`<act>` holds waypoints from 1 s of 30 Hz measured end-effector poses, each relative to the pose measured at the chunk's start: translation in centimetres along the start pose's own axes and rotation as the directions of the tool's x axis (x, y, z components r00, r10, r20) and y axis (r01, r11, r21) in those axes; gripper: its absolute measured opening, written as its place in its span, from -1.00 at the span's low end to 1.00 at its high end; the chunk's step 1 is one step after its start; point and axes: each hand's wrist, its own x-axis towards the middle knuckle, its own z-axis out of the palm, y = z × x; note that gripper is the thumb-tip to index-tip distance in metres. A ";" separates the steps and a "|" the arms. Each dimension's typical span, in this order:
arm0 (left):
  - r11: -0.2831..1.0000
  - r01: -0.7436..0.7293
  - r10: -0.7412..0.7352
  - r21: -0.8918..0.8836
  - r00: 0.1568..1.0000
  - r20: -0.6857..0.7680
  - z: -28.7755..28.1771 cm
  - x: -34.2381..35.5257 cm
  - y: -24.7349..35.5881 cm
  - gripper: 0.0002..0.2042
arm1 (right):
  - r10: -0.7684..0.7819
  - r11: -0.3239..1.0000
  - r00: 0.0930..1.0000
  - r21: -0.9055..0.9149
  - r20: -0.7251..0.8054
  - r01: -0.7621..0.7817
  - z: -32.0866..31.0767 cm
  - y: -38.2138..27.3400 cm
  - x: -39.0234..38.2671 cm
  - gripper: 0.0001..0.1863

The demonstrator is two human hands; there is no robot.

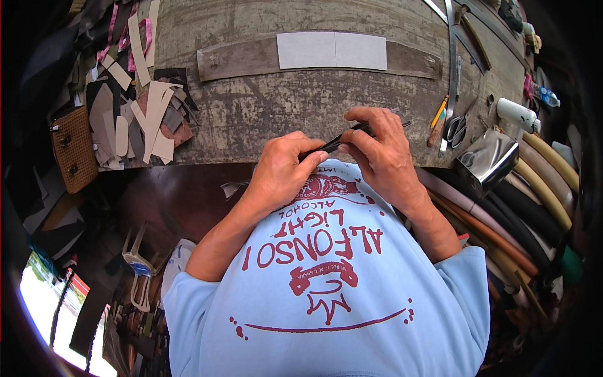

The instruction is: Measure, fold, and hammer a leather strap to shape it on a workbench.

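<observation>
Near the front edge of the worktable, both hands meet on a bundle of thin black strips (329, 146) close to my shirt. My left hand (281, 168) is closed, its thumb and fingers pinching the strips at the left. The fingers of my right hand (384, 149) curl around the same bundle farther right. Thin ends poke out beyond the right fingers, and a flat dark end (232, 188) shows left of my left wrist. What the strips are made of is hard to make out, since the fingers cover much of them.
A long grey-brown strip (239, 60) with white paper (333, 51) lies across the worn table (251, 113). Cut scraps (154, 116) and a woven brown purse (74, 149) sit left. Scissors (456, 131), a yellow pencil (439, 110), a white bottle (516, 113), a metal can (488, 160) and material rolls (502, 232) are right.
</observation>
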 end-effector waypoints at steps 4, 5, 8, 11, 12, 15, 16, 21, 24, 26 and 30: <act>0.994 -0.066 0.056 -0.091 0.993 -0.109 0.5 -0.3 -0.2 -0.80 | 0.047 0.999 0.999 0.022 -0.014 -0.046 0.4 -0.5 0.0 -0.84; 0.994 -0.065 0.055 -0.091 0.993 -0.107 0.6 -0.3 -0.2 -0.80 | 0.071 0.997 0.997 0.037 -0.033 -0.070 0.5 -0.5 -0.1 -0.84; 0.993 -0.069 0.057 -0.095 0.991 -0.121 0.6 -0.5 0.0 -0.81 | 0.111 0.993 0.992 0.048 -0.057 -0.108 0.5 -0.9 -0.2 -0.83; 0.996 -0.036 0.026 -0.080 0.992 -0.120 0.5 -0.5 0.3 -0.81 | 0.140 0.989 0.988 0.047 -0.062 -0.137 0.6 -1.1 -0.2 -0.83; 0.996 -0.063 0.055 -0.059 0.990 -0.134 0.6 -0.5 0.3 -0.82 | 0.152 0.987 0.986 0.053 -0.061 -0.149 0.6 -1.1 -0.2 -0.83; 0.991 -0.128 0.121 -0.029 0.977 -0.174 0.8 -0.6 0.4 -0.82 | 0.158 0.987 0.985 0.048 -0.070 -0.155 0.8 -1.2 -0.2 -0.83; 0.986 -0.167 0.159 -0.020 0.967 -0.201 0.9 -0.7 0.4 -0.82 | 0.158 0.987 0.985 0.048 -0.069 -0.155 0.9 -1.2 -0.1 -0.83; 0.975 -0.220 0.223 0.040 0.952 -0.210 1.1 -0.6 0.1 -0.82 | 0.153 0.988 0.980 0.011 -0.131 -0.153 1.8 -1.5 -0.2 -0.84; 0.972 -0.231 0.236 0.049 0.953 -0.190 0.8 -0.2 0.0 -0.81 | 0.154 0.988 0.981 0.000 -0.121 -0.155 1.6 -1.5 0.0 -0.85; 0.972 -0.233 0.237 0.043 0.954 -0.185 0.8 -0.3 0.2 -0.81 | 0.150 0.989 0.981 0.002 -0.121 -0.151 1.7 -1.5 0.1 -0.85; 0.986 -0.165 0.165 0.016 0.969 -0.186 0.9 -0.1 0.4 -0.82 | 0.151 0.989 0.981 0.006 -0.120 -0.151 1.7 -1.7 0.1 -0.86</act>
